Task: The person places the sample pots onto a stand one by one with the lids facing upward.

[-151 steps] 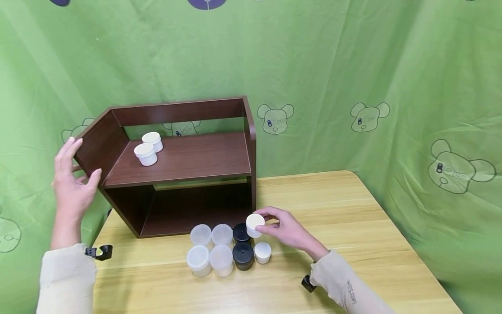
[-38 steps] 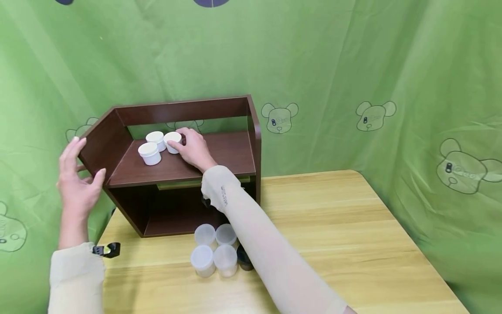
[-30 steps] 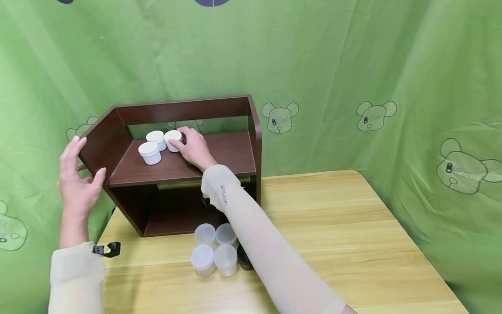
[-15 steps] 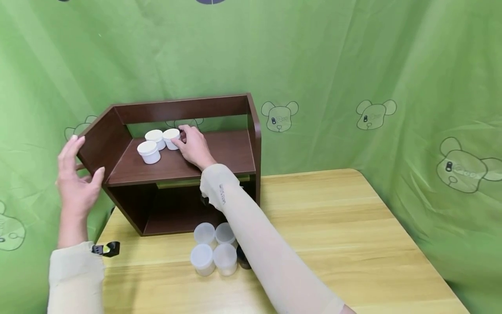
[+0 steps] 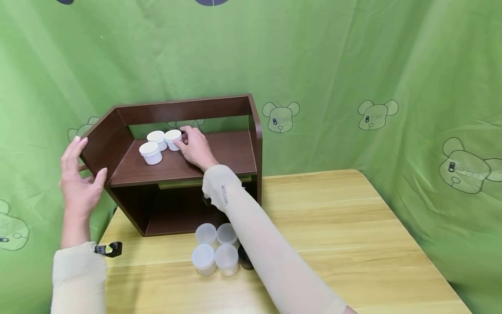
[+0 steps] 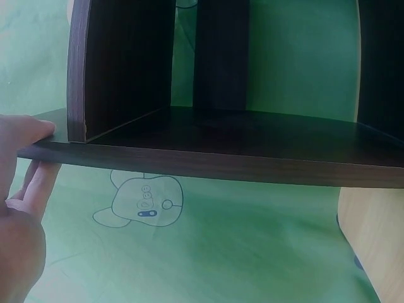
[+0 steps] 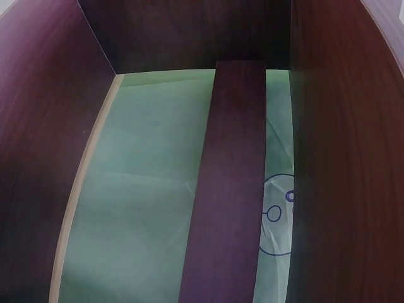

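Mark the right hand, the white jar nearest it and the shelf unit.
right hand (image 5: 195, 147), head view, back of hand
white jar (image 5: 171, 136), head view, its lid
shelf unit (image 5: 168, 169), head view, upper board

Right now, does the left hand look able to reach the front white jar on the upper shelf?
Probably not: the left hand grips the left side panel, which rises between its fingers and the front white jar. Letting go first might free it.

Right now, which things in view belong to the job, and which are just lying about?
Job:
White jars, three on the shelf
Left hand, gripping the shelf
Right hand, at the rightmost jar
Probably clear tubs and dark tub, grouped before the shelf

Apparently just there:
Table, only support
Curtain, backdrop
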`<state>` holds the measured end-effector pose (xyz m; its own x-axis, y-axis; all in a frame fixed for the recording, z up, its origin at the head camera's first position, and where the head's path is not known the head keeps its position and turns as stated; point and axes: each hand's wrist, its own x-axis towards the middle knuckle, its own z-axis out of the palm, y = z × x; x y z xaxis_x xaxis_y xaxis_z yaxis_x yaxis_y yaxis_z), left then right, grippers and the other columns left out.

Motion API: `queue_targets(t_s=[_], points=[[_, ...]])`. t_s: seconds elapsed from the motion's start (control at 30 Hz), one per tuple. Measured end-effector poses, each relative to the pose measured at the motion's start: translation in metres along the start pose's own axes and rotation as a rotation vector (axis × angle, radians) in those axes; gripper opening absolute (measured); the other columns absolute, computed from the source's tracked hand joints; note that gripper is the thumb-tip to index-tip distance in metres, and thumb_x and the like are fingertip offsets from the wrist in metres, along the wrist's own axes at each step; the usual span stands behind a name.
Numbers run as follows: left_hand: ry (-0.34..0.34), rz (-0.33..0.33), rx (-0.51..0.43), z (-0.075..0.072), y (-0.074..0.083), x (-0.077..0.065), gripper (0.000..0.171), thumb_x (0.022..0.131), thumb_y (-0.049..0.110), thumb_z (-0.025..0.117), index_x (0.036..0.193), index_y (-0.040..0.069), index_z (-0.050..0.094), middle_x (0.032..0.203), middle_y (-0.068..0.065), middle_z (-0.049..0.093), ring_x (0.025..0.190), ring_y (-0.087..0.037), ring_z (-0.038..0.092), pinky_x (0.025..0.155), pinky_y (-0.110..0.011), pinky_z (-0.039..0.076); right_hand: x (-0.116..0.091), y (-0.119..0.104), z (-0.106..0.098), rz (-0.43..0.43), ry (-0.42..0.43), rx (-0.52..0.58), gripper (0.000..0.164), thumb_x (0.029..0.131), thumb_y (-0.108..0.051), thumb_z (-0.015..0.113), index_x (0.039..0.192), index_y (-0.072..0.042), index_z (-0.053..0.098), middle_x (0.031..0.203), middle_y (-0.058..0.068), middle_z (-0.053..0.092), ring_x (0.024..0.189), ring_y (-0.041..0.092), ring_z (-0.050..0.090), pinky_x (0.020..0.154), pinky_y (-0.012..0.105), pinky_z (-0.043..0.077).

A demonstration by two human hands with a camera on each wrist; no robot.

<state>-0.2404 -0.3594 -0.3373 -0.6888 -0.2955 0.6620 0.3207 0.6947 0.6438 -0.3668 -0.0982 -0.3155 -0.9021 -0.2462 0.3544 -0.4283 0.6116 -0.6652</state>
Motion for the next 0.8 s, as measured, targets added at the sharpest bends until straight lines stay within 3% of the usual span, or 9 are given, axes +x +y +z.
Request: queue_targets(t_s=[0.37, 0.5, 0.8], points=[[0.008, 0.001, 0.002, 0.002, 0.001, -0.001, 0.085, 0.088, -0.011, 0.069, 0.158, 0.029, 0.043, 0.167, 0.013, 0.030, 0.098, 0.004, 0.045, 0.073, 0.005, 0.045, -0.009, 0.001, -0.013, -0.019, -0.001, 0.010, 0.049, 0.103, -0.033, 0.063, 0.147, -0.013, 0.056, 0.129, 0.004, 0.060, 0.113, 0.013, 0.058, 0.097, 0.021, 0.051], [0.008, -0.004, 0.010, 0.003, 0.001, -0.001, 0.085, 0.088, -0.011, 0.069, 0.158, 0.029, 0.043, 0.167, 0.014, 0.030, 0.099, 0.004, 0.044, 0.073, 0.006, 0.044, -0.018, 0.008, -0.023, -0.066, 0.001, 0.055, 0.048, 0.103, -0.030, 0.063, 0.147, -0.012, 0.055, 0.136, 0.007, 0.059, 0.114, 0.016, 0.061, 0.098, 0.018, 0.053], [0.004, 0.000, -0.005, 0.001, 0.002, -0.002, 0.084, 0.088, -0.011, 0.068, 0.158, 0.028, 0.043, 0.167, 0.015, 0.029, 0.100, 0.004, 0.044, 0.074, 0.006, 0.044, -0.054, 0.023, -0.054, -0.214, -0.046, 0.153, 0.045, 0.103, -0.026, 0.064, 0.145, -0.013, 0.058, 0.131, 0.009, 0.059, 0.114, 0.018, 0.062, 0.098, 0.019, 0.054]])
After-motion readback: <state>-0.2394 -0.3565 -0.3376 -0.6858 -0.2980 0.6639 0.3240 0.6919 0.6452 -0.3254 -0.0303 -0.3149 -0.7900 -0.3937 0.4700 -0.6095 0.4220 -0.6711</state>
